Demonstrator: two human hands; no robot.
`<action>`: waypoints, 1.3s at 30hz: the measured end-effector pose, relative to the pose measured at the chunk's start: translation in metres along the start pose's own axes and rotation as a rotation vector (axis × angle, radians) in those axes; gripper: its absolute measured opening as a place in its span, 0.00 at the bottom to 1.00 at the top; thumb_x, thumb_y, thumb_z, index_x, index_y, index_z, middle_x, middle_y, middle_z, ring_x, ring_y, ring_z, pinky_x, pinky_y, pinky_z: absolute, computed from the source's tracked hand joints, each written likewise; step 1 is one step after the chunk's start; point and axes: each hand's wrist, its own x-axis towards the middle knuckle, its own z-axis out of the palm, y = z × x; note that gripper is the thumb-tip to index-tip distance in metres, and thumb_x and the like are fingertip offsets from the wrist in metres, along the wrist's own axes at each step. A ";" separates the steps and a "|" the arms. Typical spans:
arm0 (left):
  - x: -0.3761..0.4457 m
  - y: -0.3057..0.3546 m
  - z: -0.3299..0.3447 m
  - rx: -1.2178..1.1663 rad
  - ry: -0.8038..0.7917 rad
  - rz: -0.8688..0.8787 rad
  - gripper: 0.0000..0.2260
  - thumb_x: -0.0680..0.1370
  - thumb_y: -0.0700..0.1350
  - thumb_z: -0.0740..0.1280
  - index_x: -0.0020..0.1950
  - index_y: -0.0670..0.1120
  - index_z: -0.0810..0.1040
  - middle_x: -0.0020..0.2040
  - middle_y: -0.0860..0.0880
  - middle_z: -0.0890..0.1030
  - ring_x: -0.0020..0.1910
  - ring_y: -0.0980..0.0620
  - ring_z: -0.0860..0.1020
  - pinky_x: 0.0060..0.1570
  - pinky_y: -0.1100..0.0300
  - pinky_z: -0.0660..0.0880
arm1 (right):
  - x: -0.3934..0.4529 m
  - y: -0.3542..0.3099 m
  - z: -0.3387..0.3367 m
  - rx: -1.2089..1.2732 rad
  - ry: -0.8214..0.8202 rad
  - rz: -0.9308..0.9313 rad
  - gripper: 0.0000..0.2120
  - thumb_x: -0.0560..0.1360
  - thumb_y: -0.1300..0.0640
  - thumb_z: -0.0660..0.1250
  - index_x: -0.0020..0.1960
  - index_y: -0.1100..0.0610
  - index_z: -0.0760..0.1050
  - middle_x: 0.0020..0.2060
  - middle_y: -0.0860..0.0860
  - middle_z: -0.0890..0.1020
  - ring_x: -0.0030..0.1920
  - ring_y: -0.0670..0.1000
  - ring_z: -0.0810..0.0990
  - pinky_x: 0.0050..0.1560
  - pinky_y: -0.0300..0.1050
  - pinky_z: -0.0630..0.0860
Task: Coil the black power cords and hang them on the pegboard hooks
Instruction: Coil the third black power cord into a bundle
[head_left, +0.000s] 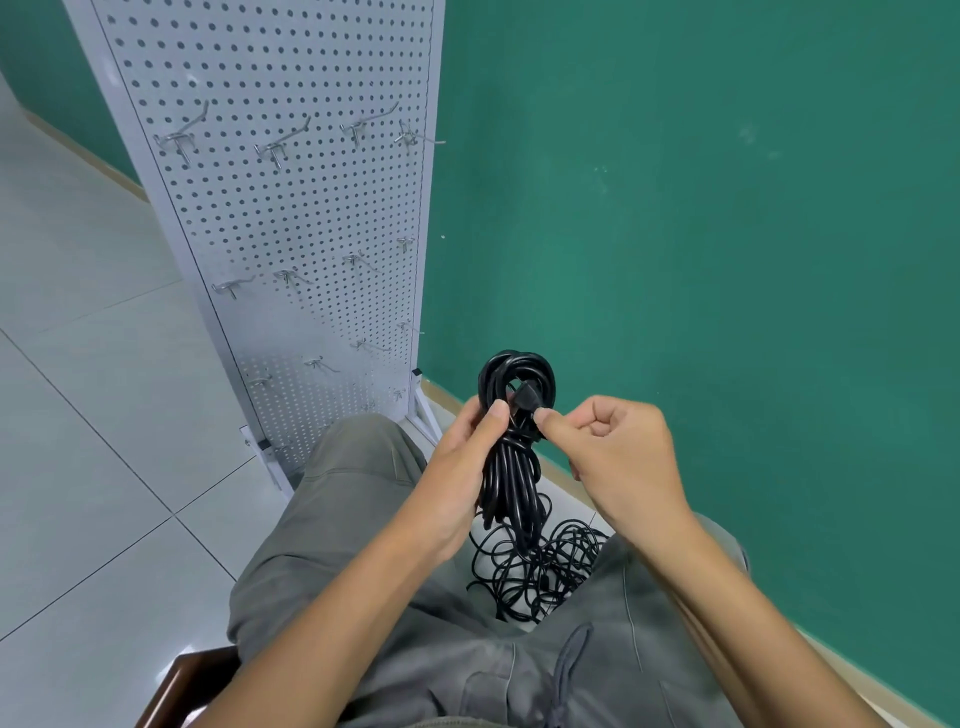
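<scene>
Right, I've got the coiled black power cord bunched in my left hand, fingers wrapped round its waist, loop standing above the thumb, tails drooping below the palm. My right hand pinches the plug just beside that thumb, fingers curled tight. Cord looks limp and a bit springy, so I'd judge it wants to unwind; best hold is the cinched middle. More loose cords lie on the floor under my wrists. Pegboard hooks wait beyond the fingers, bare.
</scene>
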 end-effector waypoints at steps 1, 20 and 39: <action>0.000 -0.001 0.000 0.007 0.010 0.012 0.10 0.84 0.52 0.63 0.64 0.54 0.78 0.59 0.56 0.85 0.63 0.61 0.80 0.68 0.57 0.72 | 0.001 0.000 0.000 -0.027 0.009 0.004 0.17 0.73 0.52 0.76 0.31 0.58 0.76 0.21 0.51 0.72 0.23 0.47 0.63 0.26 0.34 0.64; 0.000 -0.006 0.001 0.058 -0.053 0.164 0.24 0.83 0.45 0.64 0.79 0.58 0.66 0.65 0.54 0.82 0.68 0.56 0.77 0.69 0.59 0.73 | 0.017 -0.012 -0.001 -0.360 -0.010 -0.003 0.18 0.73 0.53 0.73 0.39 0.69 0.79 0.33 0.65 0.80 0.29 0.50 0.68 0.31 0.47 0.71; 0.002 -0.015 0.001 0.031 -0.019 0.133 0.17 0.83 0.39 0.65 0.72 0.47 0.75 0.65 0.52 0.83 0.67 0.57 0.78 0.62 0.68 0.73 | 0.021 0.000 0.005 -0.430 -0.041 0.032 0.15 0.72 0.55 0.73 0.38 0.68 0.78 0.33 0.62 0.82 0.29 0.50 0.69 0.31 0.46 0.73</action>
